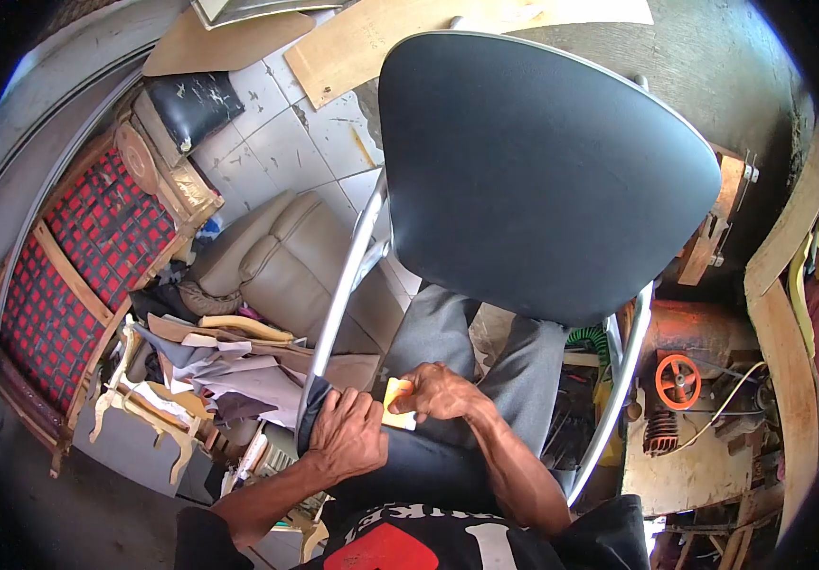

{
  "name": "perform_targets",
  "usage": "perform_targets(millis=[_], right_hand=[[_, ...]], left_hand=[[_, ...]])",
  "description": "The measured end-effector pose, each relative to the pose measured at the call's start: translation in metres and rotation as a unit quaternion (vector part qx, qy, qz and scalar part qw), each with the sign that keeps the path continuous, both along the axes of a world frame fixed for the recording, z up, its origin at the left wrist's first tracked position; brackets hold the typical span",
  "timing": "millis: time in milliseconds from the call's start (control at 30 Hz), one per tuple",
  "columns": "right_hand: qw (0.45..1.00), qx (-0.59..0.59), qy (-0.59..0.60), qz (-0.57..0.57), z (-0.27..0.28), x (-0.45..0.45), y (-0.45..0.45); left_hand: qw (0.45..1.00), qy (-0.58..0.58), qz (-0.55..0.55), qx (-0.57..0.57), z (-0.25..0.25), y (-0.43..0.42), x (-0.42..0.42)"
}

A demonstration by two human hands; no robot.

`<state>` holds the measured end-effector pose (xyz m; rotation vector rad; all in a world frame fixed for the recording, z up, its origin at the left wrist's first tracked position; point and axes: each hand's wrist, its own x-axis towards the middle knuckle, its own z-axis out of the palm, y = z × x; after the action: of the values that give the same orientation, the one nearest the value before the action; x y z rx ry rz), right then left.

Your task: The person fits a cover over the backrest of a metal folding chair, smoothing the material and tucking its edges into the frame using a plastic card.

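A metal-framed chair with a padded black panel (542,171) stands upside down or tilted before me; I cannot tell which. Its silver tube frame (338,309) runs down both sides towards my lap. My left hand (348,432) is closed over the edge of a black cover (428,470) beside the left tube, pressing it there. Just right of it, my right hand (440,391) grips a small yellow-and-white object (394,399), partly hidden by the fingers. This object is close to the left hand's fingers, above the black cover.
On the left are a wooden frame with red-and-black webbing (96,256), a beige cushion (286,256) and piled fabric scraps (238,380). A compressor with an orange wheel (678,381) stands right. Plywood sheets (371,43) lie on the tiled floor (295,142) ahead.
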<state>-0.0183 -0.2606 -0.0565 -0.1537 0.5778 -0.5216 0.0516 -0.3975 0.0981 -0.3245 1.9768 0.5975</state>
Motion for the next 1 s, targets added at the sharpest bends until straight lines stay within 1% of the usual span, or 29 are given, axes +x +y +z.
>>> perform_targets(millis=[67, 167, 233, 267, 333, 400, 433, 467, 533, 567, 600, 667, 700, 733, 767, 800, 833, 867, 900, 933, 967, 1000], right_hand=[[1.0, -0.017, 0.014, -0.007, -0.003, 0.003, 0.0], [0.999, -0.019, -0.009, -0.029, -0.001, 0.008, 0.002], [0.995, -0.048, 0.058, -0.066, 0.003, 0.012, 0.005], [0.999, 0.021, -0.014, -0.021, 0.002, 0.011, 0.008], [0.998, 0.01, -0.041, 0.035, 0.002, -0.006, 0.001], [0.997, -0.012, -0.064, -0.035, 0.005, -0.009, 0.0], [0.999, -0.042, -0.008, -0.017, 0.004, 0.006, 0.005], [0.997, 0.013, -0.058, 0.042, 0.0, 0.015, 0.014], [0.996, 0.017, -0.082, -0.001, 0.006, 0.012, 0.018], [0.996, 0.028, -0.058, 0.065, 0.006, 0.014, 0.015], [0.996, 0.031, -0.059, 0.066, 0.008, 0.013, 0.019], [0.999, 0.014, -0.032, 0.004, 0.008, 0.007, 0.025], [0.998, 0.033, -0.034, 0.032, 0.01, -0.012, 0.015], [0.999, 0.025, -0.014, 0.037, 0.0, -0.012, 0.021], [0.992, 0.053, -0.032, -0.109, -0.022, 0.006, 0.049], [0.963, 0.086, -0.057, -0.25, -0.034, 0.025, 0.073], [0.984, 0.16, 0.046, -0.066, -0.015, -0.021, 0.034], [0.98, 0.161, 0.033, -0.116, -0.003, -0.038, 0.02], [0.978, 0.15, 0.001, -0.146, 0.004, -0.032, 0.02], [0.975, 0.135, -0.028, -0.176, 0.009, -0.033, 0.011], [0.99, 0.111, 0.002, -0.082, 0.013, -0.042, 0.004], [0.991, 0.111, -0.004, -0.077, 0.015, -0.037, 0.0]], left_hand=[[1.0, 0.008, 0.0, 0.0, -0.002, -0.001, 0.0], [1.0, 0.015, 0.003, 0.006, -0.002, -0.002, 0.001], [1.0, 0.021, 0.014, -0.003, -0.001, -0.001, 0.001], [1.0, 0.007, 0.026, -0.003, 0.001, 0.001, 0.002], [1.0, 0.0, 0.025, 0.0, 0.001, -0.001, 0.0], [1.0, 0.017, 0.021, -0.001, -0.006, -0.005, 0.0], [0.999, 0.015, 0.029, 0.003, 0.001, -0.002, 0.0], [0.999, 0.009, 0.031, 0.006, 0.007, 0.0, 0.0], [1.0, 0.013, 0.024, 0.011, 0.001, -0.003, 0.0], [1.0, 0.018, 0.022, 0.011, -0.004, -0.004, 0.001], [0.999, 0.022, 0.021, 0.02, -0.002, -0.005, 0.002], [0.999, 0.025, 0.02, 0.03, 0.004, -0.007, 0.004], [0.999, 0.03, 0.017, 0.024, 0.004, -0.01, 0.004], [0.999, 0.019, 0.018, 0.028, 0.008, -0.01, 0.005], [0.999, 0.002, 0.022, 0.034, 0.011, -0.009, 0.007], [0.999, -0.005, 0.025, 0.034, 0.014, -0.01, 0.008], [0.999, 0.02, 0.033, 0.029, 0.018, -0.011, 0.008], [0.998, 0.051, 0.041, 0.023, 0.02, -0.011, 0.009], [1.0, 0.016, 0.016, 0.003, 0.026, -0.014, 0.005], [1.0, 0.024, 0.017, -0.002, 0.026, -0.019, 0.004], [0.999, 0.039, -0.014, -0.035, 0.029, -0.023, 0.005], [0.996, 0.044, -0.043, -0.065, 0.038, -0.024, 0.008]])
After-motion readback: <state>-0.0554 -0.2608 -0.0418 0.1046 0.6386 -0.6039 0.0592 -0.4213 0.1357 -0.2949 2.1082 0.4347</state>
